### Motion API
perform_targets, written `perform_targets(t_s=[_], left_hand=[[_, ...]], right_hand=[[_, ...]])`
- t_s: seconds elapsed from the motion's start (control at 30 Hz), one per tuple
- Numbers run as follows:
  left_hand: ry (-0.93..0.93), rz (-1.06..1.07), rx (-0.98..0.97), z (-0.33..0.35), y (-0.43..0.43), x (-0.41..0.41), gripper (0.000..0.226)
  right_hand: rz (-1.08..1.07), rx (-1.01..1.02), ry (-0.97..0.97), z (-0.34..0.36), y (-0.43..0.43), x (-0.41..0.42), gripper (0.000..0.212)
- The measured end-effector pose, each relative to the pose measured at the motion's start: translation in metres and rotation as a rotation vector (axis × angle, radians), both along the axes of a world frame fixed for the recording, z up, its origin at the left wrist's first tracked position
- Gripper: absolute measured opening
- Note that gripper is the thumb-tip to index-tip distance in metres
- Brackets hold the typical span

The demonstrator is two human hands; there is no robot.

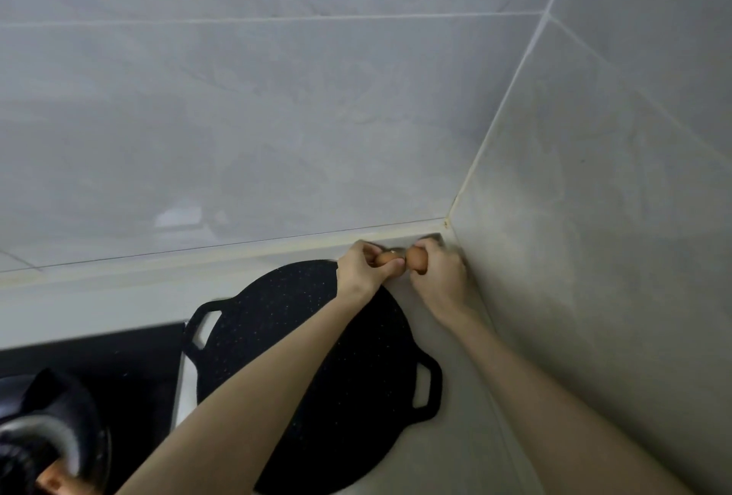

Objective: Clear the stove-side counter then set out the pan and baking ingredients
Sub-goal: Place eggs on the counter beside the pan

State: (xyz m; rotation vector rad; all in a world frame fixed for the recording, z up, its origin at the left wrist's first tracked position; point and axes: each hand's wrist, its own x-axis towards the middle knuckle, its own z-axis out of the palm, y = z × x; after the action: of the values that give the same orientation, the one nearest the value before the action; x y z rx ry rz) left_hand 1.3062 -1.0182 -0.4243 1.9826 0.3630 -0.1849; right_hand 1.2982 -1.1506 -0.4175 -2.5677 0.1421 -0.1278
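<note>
A black speckled flat pan (301, 344) with two loop handles lies on the pale counter (119, 296) beside the stove. Beyond its far edge, in the corner by the walls, my left hand (362, 269) grips a brown egg (385, 258). My right hand (437, 273) grips a second brown egg (416, 259). The two eggs sit close together, just above the counter; whether they touch it is hidden by my fingers. Both forearms reach across the pan.
A black stove top (99, 360) lies at the left with a dark pot with a metal lid (43, 435) on it. Grey tiled walls (594, 217) close the counter at the back and right, meeting in a corner just past my hands.
</note>
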Motion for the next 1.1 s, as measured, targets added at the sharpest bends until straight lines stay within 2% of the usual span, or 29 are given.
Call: perform_targets(t_s=[0.27, 0.43, 0.63, 0.77, 0.9, 1.1], left_hand=[[-0.019, 0.031, -0.059, -0.001, 0.000, -0.003, 0.047], [0.009, 0.067, -0.105, 0.006, 0.007, -0.008, 0.049], [-0.004, 0.045, -0.078, 0.025, 0.020, -0.021, 0.038], [-0.060, 0.060, -0.070, 0.050, 0.034, -0.034, 0.026], [-0.130, 0.123, -0.103, 0.089, 0.057, -0.057, 0.020], [-0.180, 0.156, -0.094, 0.152, 0.113, -0.115, 0.020]], right_hand=[[0.054, -0.102, 0.021, -0.004, -0.001, 0.002, 0.037], [0.051, -0.033, -0.026, 0.005, -0.003, -0.003, 0.033], [0.056, 0.029, -0.078, 0.025, -0.004, -0.011, 0.037], [0.027, 0.164, 0.000, 0.048, 0.005, -0.018, 0.040], [0.146, 0.274, -0.001, 0.082, 0.025, -0.032, 0.037], [0.411, 0.287, 0.010, 0.138, 0.083, -0.070, 0.033]])
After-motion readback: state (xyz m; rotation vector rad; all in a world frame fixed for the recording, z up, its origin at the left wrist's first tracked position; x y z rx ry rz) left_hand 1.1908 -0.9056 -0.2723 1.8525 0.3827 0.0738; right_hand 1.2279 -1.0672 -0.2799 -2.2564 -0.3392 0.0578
